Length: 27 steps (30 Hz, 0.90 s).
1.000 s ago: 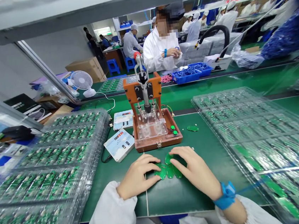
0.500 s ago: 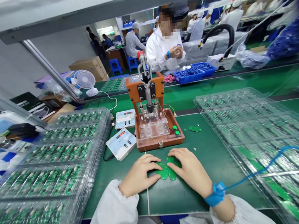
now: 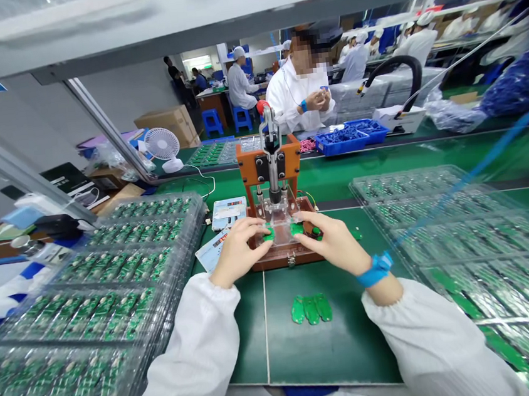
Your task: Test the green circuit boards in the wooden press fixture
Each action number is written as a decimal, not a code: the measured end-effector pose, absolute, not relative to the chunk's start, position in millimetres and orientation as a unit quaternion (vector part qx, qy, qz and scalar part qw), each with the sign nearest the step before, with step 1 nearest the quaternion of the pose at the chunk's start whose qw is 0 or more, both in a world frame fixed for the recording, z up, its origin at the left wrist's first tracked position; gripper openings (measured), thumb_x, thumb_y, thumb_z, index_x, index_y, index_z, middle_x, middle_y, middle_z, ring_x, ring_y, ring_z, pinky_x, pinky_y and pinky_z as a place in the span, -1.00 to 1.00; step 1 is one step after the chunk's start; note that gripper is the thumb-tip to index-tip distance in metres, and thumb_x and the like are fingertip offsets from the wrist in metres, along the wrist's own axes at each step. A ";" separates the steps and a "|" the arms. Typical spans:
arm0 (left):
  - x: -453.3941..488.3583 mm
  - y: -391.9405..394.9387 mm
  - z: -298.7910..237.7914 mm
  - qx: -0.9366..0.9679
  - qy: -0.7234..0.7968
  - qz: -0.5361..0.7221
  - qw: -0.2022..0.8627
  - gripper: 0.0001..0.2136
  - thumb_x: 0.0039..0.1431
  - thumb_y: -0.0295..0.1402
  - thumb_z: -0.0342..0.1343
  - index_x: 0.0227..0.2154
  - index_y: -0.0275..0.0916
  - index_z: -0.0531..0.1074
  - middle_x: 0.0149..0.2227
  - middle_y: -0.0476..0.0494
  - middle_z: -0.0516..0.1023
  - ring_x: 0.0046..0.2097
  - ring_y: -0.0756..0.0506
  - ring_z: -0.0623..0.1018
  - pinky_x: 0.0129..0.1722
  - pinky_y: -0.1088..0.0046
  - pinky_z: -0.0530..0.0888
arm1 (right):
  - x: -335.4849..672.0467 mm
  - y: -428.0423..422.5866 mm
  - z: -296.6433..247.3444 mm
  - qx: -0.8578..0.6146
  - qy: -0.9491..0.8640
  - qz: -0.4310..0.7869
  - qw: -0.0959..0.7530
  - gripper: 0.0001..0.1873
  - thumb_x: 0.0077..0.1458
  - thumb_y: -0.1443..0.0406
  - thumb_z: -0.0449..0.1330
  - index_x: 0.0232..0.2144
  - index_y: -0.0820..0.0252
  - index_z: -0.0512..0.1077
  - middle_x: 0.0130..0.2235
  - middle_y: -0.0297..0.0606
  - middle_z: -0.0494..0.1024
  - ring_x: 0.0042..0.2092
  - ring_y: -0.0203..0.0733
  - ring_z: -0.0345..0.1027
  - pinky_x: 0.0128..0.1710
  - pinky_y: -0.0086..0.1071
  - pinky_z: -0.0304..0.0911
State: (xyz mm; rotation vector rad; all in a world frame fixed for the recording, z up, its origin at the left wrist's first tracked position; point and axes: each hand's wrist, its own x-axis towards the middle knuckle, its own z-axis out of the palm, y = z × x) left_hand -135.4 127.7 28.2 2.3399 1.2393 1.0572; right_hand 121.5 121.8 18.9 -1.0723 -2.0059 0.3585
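Bench view from my seat: my 2 hands are up at the jig, close together but not touching. The left hand (image 3: 237, 252) pinches the left green board (image 3: 269, 233) and the right hand (image 3: 333, 241) pinches the right green board (image 3: 297, 228), both sitting on a clear acrylic fixture (image 3: 281, 226). That fixture is on a brown wooden base (image 3: 287, 260) under an orange press frame (image 3: 269, 165), centre of the frame. A blue wrist strap (image 3: 376, 269) is on my right wrist, its blue cord (image 3: 473, 163) running off to the upper right.

Just below the jig, 3 more green boards (image 3: 311, 309) lie side by side on the green bench mat (image 3: 331, 356), which has a thin pale seam down it. Stacked clear trays of boards (image 3: 89, 286) fill the lower left, with more (image 3: 468, 246) on the right. 2 small white tester boxes (image 3: 227, 213) sit just left of the jig.

Across the bench, a co-worker (image 3: 297, 87) in white works with both hands beside a blue crate (image 3: 343, 139). Upper left there's a white desk fan (image 3: 162, 144) and cardboard boxes (image 3: 164, 123), and more people in white fill the room behind.
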 end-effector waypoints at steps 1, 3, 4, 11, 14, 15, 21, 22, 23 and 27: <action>-133.0 131.2 25.8 0.816 0.430 0.360 0.140 -0.87 0.15 -0.45 0.32 -0.23 -0.20 0.60 0.00 -0.17 0.59 0.09 -0.23 0.52 0.15 0.09 0.43 | 118.7 129.5 16.9 -0.419 -0.801 0.142 0.404 -0.66 0.26 0.24 0.25 0.07 0.17 0.47 0.04 -0.13 0.62 0.04 0.00 0.55 0.11 -0.08 0.47; -129.7 133.4 21.3 0.817 0.437 0.353 0.133 -0.87 0.14 -0.46 0.33 -0.23 -0.19 0.60 -0.02 -0.16 0.59 0.08 -0.23 0.52 0.15 0.09 0.44 | 114.5 139.7 11.7 -0.407 -0.810 0.140 0.398 -0.67 0.22 0.26 0.28 0.04 0.16 0.49 0.05 -0.12 0.62 0.08 0.03 0.51 0.15 -0.03 0.44; -128.9 132.8 19.6 0.816 0.441 0.352 0.129 -0.87 0.13 -0.46 0.33 -0.24 -0.19 0.60 -0.03 -0.16 0.59 0.08 -0.23 0.52 0.14 0.09 0.44 | 113.4 142.7 9.0 -0.402 -0.815 0.139 0.394 -0.68 0.20 0.27 0.29 0.01 0.15 0.51 0.04 -0.12 0.63 0.10 0.05 0.50 0.16 0.00 0.42; -129.5 128.0 14.6 0.816 0.443 0.349 0.131 -0.91 0.20 -0.43 0.26 -0.23 -0.21 0.57 0.00 -0.20 0.54 0.09 -0.24 0.51 0.13 0.08 0.44 | 115.9 149.1 1.9 -0.393 -0.829 0.143 0.372 -0.77 0.16 0.28 0.33 -0.10 0.08 0.59 -0.01 -0.17 0.64 0.12 0.11 0.42 0.18 0.10 0.34; -128.0 126.5 10.4 0.813 0.440 0.352 0.147 -0.91 0.23 -0.41 0.23 -0.20 -0.20 0.54 0.04 -0.21 0.51 0.13 -0.25 0.49 0.16 0.08 0.43 | 117.7 150.5 1.1 -0.392 -0.829 0.154 0.367 -0.80 0.13 0.29 0.35 -0.15 0.07 0.58 -0.05 -0.19 0.64 0.12 0.09 0.41 0.17 0.06 0.34; -127.2 125.8 8.5 0.810 0.441 0.357 0.148 -0.91 0.24 -0.40 0.23 -0.20 -0.20 0.53 0.04 -0.22 0.51 0.14 -0.25 0.48 0.17 0.08 0.43 | 118.1 150.7 0.2 -0.393 -0.828 0.159 0.367 -0.82 0.13 0.28 0.34 -0.17 0.08 0.57 -0.05 -0.19 0.64 0.11 0.07 0.42 0.17 0.04 0.35; -122.1 121.2 -2.9 0.804 0.440 0.384 0.113 -0.87 0.28 -0.32 0.22 -0.17 -0.23 0.48 0.09 -0.28 0.47 0.19 -0.27 0.44 0.19 0.05 0.41 | 120.5 151.0 -7.8 -0.410 -0.814 0.187 0.367 -0.78 0.19 0.18 0.30 -0.13 0.12 0.50 -0.02 -0.13 0.57 0.08 0.03 0.43 0.17 -0.01 0.36; -121.6 120.8 -4.1 0.804 0.438 0.388 0.106 -0.87 0.30 -0.32 0.22 -0.17 -0.23 0.47 0.09 -0.29 0.47 0.20 -0.27 0.44 0.20 0.05 0.41 | 120.8 151.5 -8.5 -0.411 -0.813 0.191 0.365 -0.75 0.19 0.18 0.30 -0.10 0.11 0.49 0.00 -0.12 0.56 0.10 0.03 0.43 0.17 -0.01 0.36; -121.3 120.6 -4.9 0.803 0.437 0.392 0.101 -0.87 0.31 -0.31 0.21 -0.17 -0.23 0.47 0.08 -0.29 0.47 0.20 -0.27 0.43 0.20 0.05 0.41 | 121.2 152.1 -8.8 -0.411 -0.814 0.194 0.363 -0.73 0.19 0.18 0.30 -0.08 0.11 0.49 0.02 -0.12 0.55 0.12 0.03 0.42 0.18 -0.02 0.35; -119.6 120.0 -7.1 0.802 0.436 0.396 0.096 -0.87 0.35 -0.27 0.17 -0.17 -0.21 0.47 0.07 -0.27 0.48 0.23 -0.26 0.41 0.23 0.03 0.39 | 121.8 154.1 -8.6 -0.414 -0.813 0.202 0.357 -0.74 0.17 0.17 0.30 -0.10 0.10 0.51 0.06 -0.09 0.52 0.16 0.05 0.39 0.22 0.00 0.32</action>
